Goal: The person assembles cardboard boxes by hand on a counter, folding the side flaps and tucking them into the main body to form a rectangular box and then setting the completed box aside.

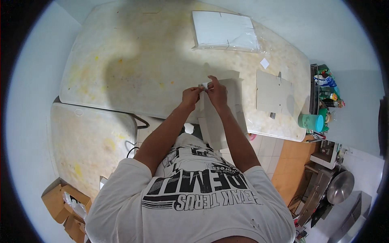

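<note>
A grey cardboard piece (216,121) with folded-looking edges lies in front of me, reaching over the table's near edge. At its far left corner, a small white piece (205,85), perhaps paper or tape, shows between my fingertips. My left hand (192,97) is closed, thumb and fingers pinching at the left side of that piece. From the right, my right hand (217,94) pinches it too, one finger lifted away. How the white piece meets the cardboard is too small to make out.
On the stained white table (146,60) lie a plastic-wrapped stack of white sheets (225,30), a small white square (264,63) and a flat grey board (273,92). A green tub (311,122) stands at the right edge. Opened brown boxes (67,202) sit lower left; a metal pan (340,187) lower right.
</note>
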Available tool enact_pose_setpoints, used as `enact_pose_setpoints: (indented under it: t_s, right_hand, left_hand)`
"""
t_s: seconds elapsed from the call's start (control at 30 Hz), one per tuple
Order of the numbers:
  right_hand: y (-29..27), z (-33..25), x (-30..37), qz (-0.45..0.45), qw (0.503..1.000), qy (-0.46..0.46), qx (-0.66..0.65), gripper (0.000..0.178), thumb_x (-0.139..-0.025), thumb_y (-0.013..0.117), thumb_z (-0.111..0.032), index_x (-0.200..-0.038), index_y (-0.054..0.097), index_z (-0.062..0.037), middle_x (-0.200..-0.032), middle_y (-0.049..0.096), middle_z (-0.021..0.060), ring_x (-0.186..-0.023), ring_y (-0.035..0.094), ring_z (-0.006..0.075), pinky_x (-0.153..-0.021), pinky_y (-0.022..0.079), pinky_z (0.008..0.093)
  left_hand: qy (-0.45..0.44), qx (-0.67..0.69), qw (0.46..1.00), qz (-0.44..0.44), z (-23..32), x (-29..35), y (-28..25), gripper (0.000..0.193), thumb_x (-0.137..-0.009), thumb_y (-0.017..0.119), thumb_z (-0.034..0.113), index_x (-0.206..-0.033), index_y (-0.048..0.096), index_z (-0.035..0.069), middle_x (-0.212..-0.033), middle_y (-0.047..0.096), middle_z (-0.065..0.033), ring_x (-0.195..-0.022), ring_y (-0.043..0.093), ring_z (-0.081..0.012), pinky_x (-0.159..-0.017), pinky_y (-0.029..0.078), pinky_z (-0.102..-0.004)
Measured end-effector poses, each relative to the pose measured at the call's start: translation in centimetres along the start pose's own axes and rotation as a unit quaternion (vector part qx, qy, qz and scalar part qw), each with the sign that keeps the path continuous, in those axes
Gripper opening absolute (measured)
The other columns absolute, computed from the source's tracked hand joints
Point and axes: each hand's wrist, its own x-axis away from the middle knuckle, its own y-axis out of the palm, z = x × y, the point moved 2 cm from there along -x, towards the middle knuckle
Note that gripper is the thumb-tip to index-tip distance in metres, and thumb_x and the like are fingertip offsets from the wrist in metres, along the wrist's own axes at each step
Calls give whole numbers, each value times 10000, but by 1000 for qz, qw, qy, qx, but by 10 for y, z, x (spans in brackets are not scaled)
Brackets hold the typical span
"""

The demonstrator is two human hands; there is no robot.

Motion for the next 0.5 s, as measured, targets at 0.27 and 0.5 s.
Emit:
enact_pose_setpoints:
  t_s: [0.27,0.5]
  right_hand:
    - [-2,15,-3,-45,997,42,-38,391,-705,661,-41,-1084,574,-80,-767,654,108,-686,646,211,-659,510,298]
    - [-1,2,-10,-86,996,13,18,339,-700,666,-35,-1031,600,-58,-761,657,106,-688,647,204,-647,513,306]
  left_hand:
    - [10,-42,996,74,7,11,8,159,-769,668,162,-752,625,10,-575,508,9,-475,403,-66,-431,306,-229]
    - [16,-2,999,48,7,10,1,137,-754,674,133,-745,633,2,-609,552,-12,-506,471,-78,-459,362,-228]
